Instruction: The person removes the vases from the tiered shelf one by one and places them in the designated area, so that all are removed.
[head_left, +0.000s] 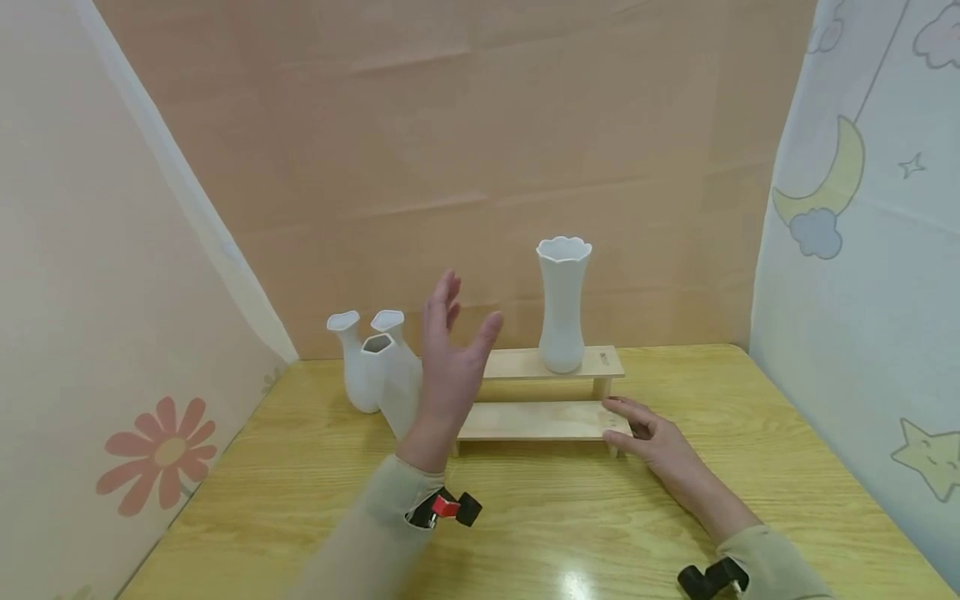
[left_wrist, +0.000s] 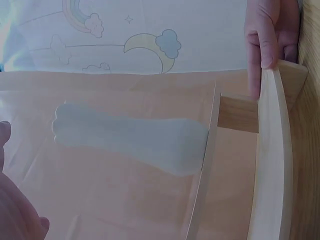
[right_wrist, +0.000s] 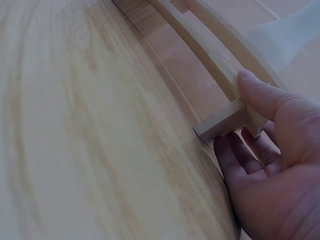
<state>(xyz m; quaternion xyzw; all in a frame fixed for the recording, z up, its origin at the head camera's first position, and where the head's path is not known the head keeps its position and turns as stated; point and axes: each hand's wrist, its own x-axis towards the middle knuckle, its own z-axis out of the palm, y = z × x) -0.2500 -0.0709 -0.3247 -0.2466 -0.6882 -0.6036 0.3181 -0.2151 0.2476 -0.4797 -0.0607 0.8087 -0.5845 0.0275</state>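
Note:
A light wooden two-tier stand [head_left: 540,421] stands on the table. On its upper tier rests a tall white vase [head_left: 562,304] with a scalloped rim, upright towards the right end. My right hand [head_left: 654,442] grips the right end of the lower tier; the right wrist view shows the thumb [right_wrist: 262,95] on the plank and fingers curled by the leg. My left hand [head_left: 452,367] is raised before the stand's left part, fingers upward, thumb apart, holding nothing. Part of the stand's left end is hidden behind it.
Left of the stand are a white vase [head_left: 358,375] with a flared mouth, a faceted white vase [head_left: 393,379] partly covered by my left hand, and another white flared mouth [head_left: 388,319] behind. Cloth walls enclose the wooden table [head_left: 300,500] at the back and sides.

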